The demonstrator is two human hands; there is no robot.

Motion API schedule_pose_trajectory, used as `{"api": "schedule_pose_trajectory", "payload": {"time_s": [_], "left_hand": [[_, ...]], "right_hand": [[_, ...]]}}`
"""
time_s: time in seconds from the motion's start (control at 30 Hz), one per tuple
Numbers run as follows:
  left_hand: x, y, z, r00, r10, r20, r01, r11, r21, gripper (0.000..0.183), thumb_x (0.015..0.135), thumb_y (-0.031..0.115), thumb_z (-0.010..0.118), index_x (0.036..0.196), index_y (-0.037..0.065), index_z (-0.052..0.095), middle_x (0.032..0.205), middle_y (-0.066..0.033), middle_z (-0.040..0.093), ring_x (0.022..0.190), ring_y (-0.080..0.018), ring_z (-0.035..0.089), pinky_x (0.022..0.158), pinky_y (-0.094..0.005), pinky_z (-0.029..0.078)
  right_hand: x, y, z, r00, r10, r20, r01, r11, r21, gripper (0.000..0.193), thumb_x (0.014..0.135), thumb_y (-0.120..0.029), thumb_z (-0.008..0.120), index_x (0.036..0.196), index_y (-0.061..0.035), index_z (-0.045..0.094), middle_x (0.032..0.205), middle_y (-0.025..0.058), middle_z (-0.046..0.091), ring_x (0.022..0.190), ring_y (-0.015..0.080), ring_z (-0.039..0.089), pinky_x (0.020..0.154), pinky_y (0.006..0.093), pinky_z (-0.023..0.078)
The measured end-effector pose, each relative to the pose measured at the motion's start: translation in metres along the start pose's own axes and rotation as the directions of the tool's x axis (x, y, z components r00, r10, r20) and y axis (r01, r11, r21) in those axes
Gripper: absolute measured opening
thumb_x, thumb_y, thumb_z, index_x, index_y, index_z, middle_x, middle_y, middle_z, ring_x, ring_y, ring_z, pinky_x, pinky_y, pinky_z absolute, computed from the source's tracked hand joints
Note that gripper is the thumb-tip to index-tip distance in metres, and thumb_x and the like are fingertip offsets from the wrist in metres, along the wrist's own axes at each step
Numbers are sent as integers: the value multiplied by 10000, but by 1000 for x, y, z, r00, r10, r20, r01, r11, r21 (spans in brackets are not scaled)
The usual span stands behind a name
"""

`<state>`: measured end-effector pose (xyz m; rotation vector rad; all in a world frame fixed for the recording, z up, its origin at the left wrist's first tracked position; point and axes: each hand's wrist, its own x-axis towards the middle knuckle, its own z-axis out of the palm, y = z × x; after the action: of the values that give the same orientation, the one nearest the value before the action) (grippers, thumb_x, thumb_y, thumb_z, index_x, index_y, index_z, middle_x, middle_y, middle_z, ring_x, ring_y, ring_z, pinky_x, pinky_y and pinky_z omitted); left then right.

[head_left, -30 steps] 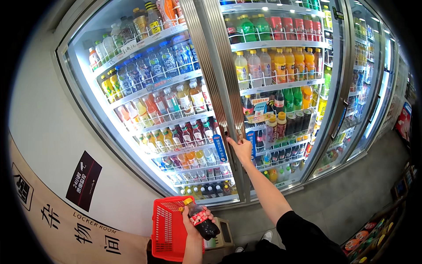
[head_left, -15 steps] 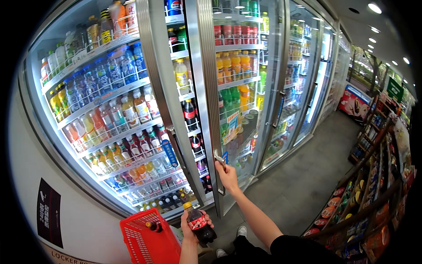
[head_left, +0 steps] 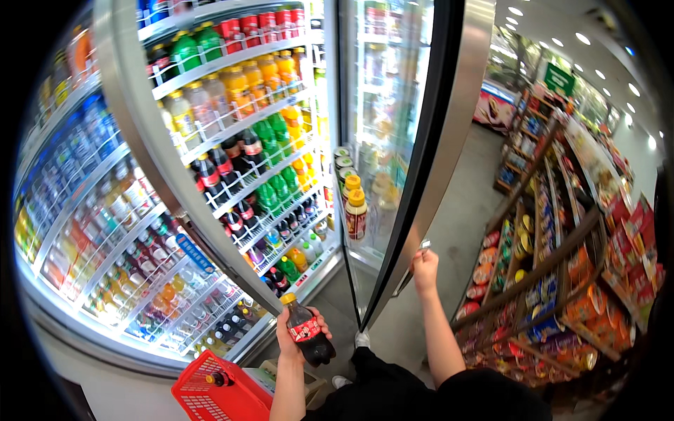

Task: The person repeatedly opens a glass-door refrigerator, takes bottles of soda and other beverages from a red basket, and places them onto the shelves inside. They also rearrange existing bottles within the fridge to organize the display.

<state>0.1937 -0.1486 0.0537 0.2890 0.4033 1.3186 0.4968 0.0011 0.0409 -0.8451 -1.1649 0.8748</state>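
The fingers of the left hand are wrapped round a bottle – dark drink, yellow cap, red label – held in front of the body, cap to the upper left of the view. The right hand is well apart from it, fingers curled in a fist on the handle of a glass door, which stands open.

Just below and left of the bottle is a red basket with another bottle, dark and yellow-capped, inside. Between the forearms show the person's dark trousers and white shoes.

On the door's inner side sit yellow-capped bottles and cans. Beyond the opening, the lit cooler shelves carry red cans, orange drinks and green bottles. Farther left, more drinks stand behind a closed door; to the right, past the grey floor – a snack rack.
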Motion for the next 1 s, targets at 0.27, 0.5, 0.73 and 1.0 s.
{"api": "schedule_pose_trajectory", "payload": {"time_s": [0.27,0.5,0.73,1.0], "left_hand": [[35,-28,-3,975,-212,-57,214,977,24,709,962,636,347,1091,-22,580,942,-180,653,838,-311,663,759,-492,564],[69,-44,-6,951,-310,-12,305,930,206,552,884,247,629,1311,-64,467,1214,-235,608,1060,-321,642,921,-510,543],[120,-34,-4,938,-333,-93,345,886,309,564,907,267,618,1303,-101,454,1264,-267,588,1097,-337,633,917,-497,553],[198,1,14,917,-362,-168,397,780,484,642,763,200,749,1288,-66,492,1112,-170,641,1051,-330,653,925,-480,535]], "right_hand": [[21,-44,-42,426,-423,-800,255,904,-342,238,1006,-107,528,1212,11,508,1145,110,587,1117,191,560,966,335,453],[38,-95,-8,845,-530,-76,245,509,-825,677,903,-114,655,1474,28,318,1515,258,349,1433,413,299,1160,460,260],[93,-42,-38,894,-404,-192,-54,329,-943,842,904,-241,681,1537,8,185,1595,263,156,1485,455,82,1178,575,69],[126,45,-80,849,-505,-155,-228,-85,-970,688,1015,-422,460,1566,-96,207,1607,284,-9,1489,445,-76,1141,609,-67]]}}
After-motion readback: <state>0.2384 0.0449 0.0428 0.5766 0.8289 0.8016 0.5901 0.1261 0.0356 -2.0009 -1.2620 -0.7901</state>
